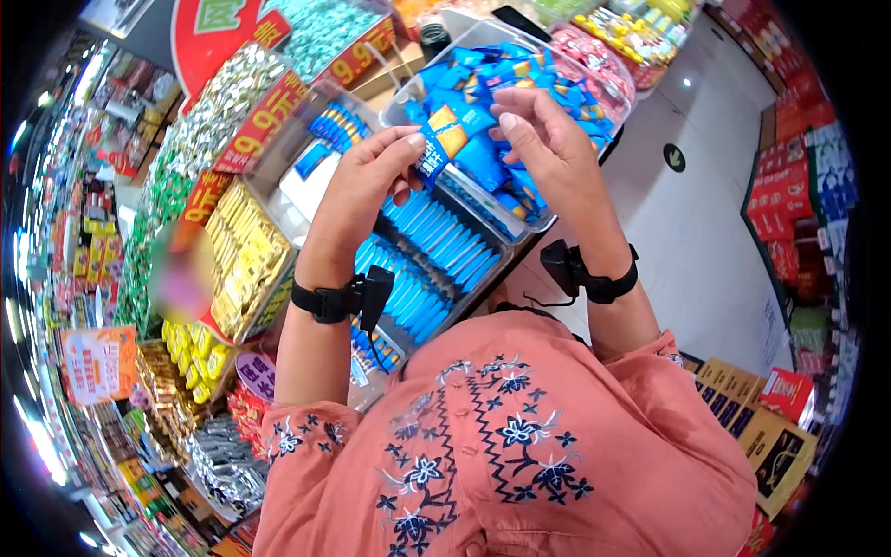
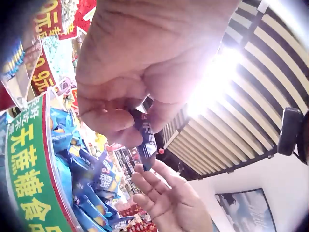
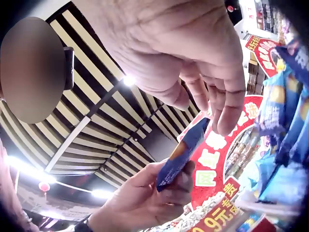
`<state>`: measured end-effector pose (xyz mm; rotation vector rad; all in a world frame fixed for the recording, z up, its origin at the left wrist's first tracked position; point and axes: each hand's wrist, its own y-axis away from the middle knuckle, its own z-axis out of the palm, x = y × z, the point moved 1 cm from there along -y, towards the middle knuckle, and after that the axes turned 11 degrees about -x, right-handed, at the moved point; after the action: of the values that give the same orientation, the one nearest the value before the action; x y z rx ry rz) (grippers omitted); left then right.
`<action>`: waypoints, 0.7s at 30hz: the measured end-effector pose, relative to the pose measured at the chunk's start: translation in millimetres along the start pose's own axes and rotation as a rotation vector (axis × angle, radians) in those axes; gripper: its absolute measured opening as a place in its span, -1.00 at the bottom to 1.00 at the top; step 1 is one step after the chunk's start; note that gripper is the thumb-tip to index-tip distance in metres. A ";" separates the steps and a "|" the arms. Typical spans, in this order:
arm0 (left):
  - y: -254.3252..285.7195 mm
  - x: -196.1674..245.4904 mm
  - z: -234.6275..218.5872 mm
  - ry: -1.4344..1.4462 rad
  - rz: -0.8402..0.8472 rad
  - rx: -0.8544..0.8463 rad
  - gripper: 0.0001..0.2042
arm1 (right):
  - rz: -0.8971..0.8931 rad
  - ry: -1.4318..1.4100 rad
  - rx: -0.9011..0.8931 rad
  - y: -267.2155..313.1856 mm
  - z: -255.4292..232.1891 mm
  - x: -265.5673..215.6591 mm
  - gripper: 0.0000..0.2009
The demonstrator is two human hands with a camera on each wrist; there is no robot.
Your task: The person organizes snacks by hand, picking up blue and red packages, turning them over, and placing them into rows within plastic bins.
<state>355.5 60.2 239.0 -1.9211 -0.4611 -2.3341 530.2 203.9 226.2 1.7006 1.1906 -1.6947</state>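
Note:
A small blue packet with a biscuit picture [image 3: 181, 154] is pinched between the thumb and fingers of my left hand [image 1: 371, 172]. It is held up over a clear bin [image 1: 404, 100] full of similar blue packets [image 1: 478, 162]. To the right, my right hand [image 1: 557, 144] hovers with loosely bent fingers and nothing in its grasp. In the right wrist view, the fingertips of that right hand [image 3: 178, 58] come close to the packet's upper end. From the left wrist, the left hand's fingers [image 2: 113, 121] hide part of the packet.
Rows of slim blue packets [image 1: 436, 241] fill a tray nearer my body. Gold-wrapped packets [image 1: 243, 255] and red price signs [image 1: 264, 121] stand to the left. Pink-wrapped sweets [image 1: 594, 65] lie behind the bin. A tiled aisle floor [image 1: 677, 223] runs along the right.

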 end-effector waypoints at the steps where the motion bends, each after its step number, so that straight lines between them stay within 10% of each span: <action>1: 7.5 2.7 -4.0 -0.003 -0.006 0.002 -0.79 | 0.019 -0.022 -0.011 -0.9 7.8 -3.1 -0.72; 21: 80.9 -41.0 -70.9 -0.039 -0.076 0.080 -0.64 | 0.322 -0.424 -0.317 -20.4 116.3 30.2 -0.64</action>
<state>317.6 -42.0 201.8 -1.9489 -0.6316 -2.2891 444.1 127.4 186.4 1.1910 0.8751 -1.4774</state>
